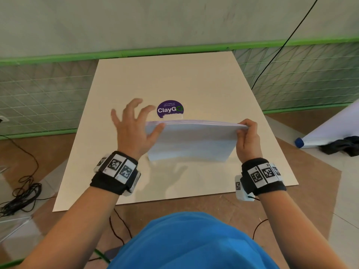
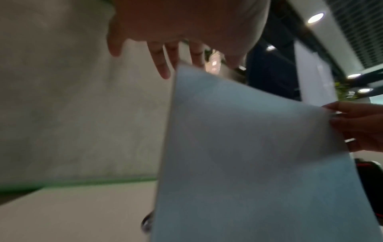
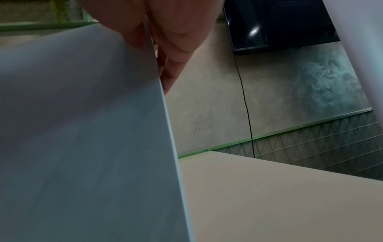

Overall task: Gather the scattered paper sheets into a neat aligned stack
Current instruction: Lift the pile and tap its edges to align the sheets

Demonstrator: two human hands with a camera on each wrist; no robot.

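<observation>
So you've got the paper stack (image 1: 191,141) standing on its lower long edge on the worktop (image 1: 174,84), mid-frame in the head view, probably to knock the sheets square. Your right hand (image 1: 247,139) pinches the top right corner to keep it upright. Your left hand (image 1: 134,126) is spread, thumb touching the top left corner, likely ready to pat that side flush. Long axis runs left to right, the broad face tilted back toward you, just below the purple sticker (image 1: 170,109).
</observation>
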